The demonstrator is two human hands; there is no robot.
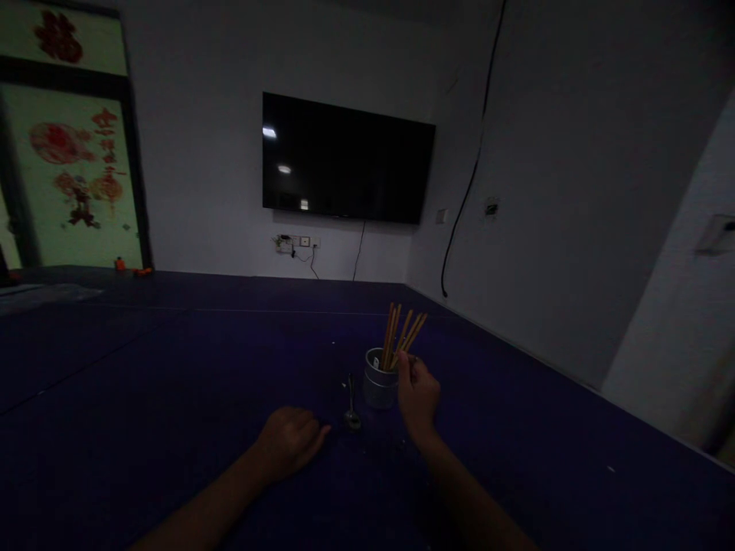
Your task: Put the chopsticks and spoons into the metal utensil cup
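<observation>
A grey metal-looking cup [380, 388] stands upright on the dark blue surface, with several chopsticks [390, 334] leaning out of its top. My right hand [419, 394] is at the cup's right rim, its thumb and fingers pinched together beside the lower part of the chopsticks. What lies between those fingertips is too dark to make out. Left of the cup, a metal spoon [351, 413] lies on the surface, bowl towards me. My left hand [292, 438] rests on the surface left of the spoon, its fingers curled and nothing visible in them.
The dark blue surface [172, 367] reaches to the back wall, where a television [347, 161] hangs above sockets and wires. A black cable [468, 187] runs down the right wall. Small orange objects [120, 264] are near the door at far left, with clear plastic sheeting [49, 297] nearby.
</observation>
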